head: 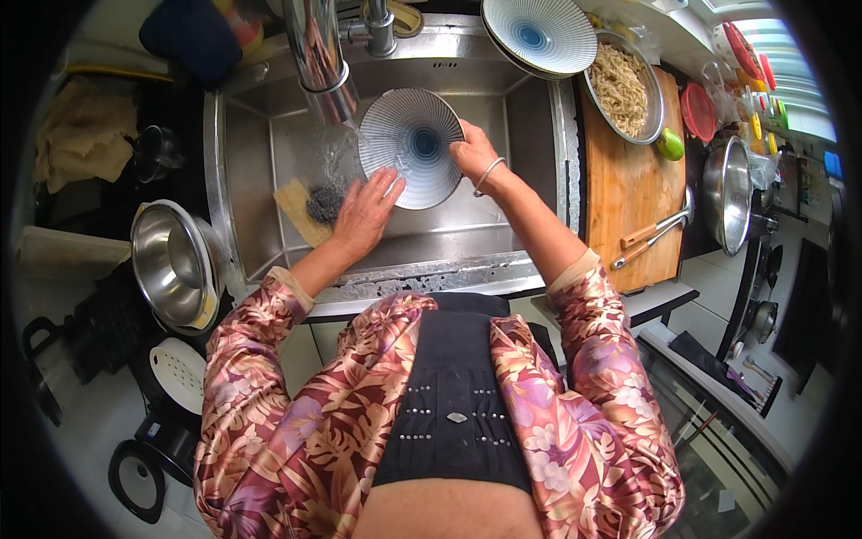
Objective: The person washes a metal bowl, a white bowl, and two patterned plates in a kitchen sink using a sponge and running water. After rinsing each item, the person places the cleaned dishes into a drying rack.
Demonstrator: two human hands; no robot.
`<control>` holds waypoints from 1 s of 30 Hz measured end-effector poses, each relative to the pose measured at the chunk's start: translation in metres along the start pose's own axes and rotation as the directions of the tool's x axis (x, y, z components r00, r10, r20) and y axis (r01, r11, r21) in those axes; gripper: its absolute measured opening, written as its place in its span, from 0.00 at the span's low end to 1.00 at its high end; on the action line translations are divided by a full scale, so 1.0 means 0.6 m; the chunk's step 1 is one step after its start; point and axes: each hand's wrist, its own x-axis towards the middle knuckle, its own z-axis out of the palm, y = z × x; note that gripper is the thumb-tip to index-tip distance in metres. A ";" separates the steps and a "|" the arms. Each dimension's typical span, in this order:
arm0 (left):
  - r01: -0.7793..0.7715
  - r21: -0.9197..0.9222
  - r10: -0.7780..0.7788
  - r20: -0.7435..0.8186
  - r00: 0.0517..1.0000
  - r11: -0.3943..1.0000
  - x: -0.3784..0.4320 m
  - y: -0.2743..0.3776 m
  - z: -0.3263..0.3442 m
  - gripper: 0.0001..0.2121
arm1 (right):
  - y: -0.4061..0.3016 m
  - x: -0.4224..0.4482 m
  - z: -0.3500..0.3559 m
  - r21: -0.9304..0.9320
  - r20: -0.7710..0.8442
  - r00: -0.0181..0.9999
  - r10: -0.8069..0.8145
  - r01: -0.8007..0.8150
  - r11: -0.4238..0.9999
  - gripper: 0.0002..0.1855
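Observation:
Over the stainless steel sink (485,232), my right hand (477,156) grips the right rim of a blue-and-white striped bowl (425,145). The bowl is tilted so its inside faces me. My left hand (369,210) has its fingers spread at the bowl's lower left rim; whether they touch it or hover just off it is hard to tell. Water runs from the chrome faucet (326,87) past the bowl's left edge. Below, a yellow cloth or sponge (300,209) and a dark mesh scouring pad (325,203) lie on the sink floor, partly behind my left hand.
Stacked striped bowls (539,34) rest on the sink's back right corner. On the wooden cutting board (626,195) are a metal bowl of pale shredded food (618,87), a green vegetable (670,144) and wooden-handled utensils (650,236). Nested steel bowls (168,263) stand left of the sink.

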 end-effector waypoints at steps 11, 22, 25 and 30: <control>-0.035 -0.943 -0.675 -0.263 0.690 0.331 0.193 -0.209 -0.086 0.24 | -0.008 -0.079 -0.026 -0.830 0.062 0.947 -0.317 0.225 0.510 0.25; 0.111 -0.945 -0.627 -0.114 0.771 0.309 0.167 -0.130 -0.072 0.30 | 0.024 -0.137 -0.076 -0.648 -0.267 0.888 -0.375 0.122 0.752 0.25; 0.344 -0.929 -0.634 0.182 0.751 0.140 0.111 -0.062 -0.021 0.23 | 0.037 -0.145 -0.090 -0.327 -0.464 0.866 -0.188 0.031 0.945 0.21; 0.480 -0.747 -0.222 0.620 0.752 -0.461 0.076 0.081 -0.042 0.23 | 0.007 -0.169 -0.078 0.502 -0.373 0.885 0.279 -0.061 0.863 0.15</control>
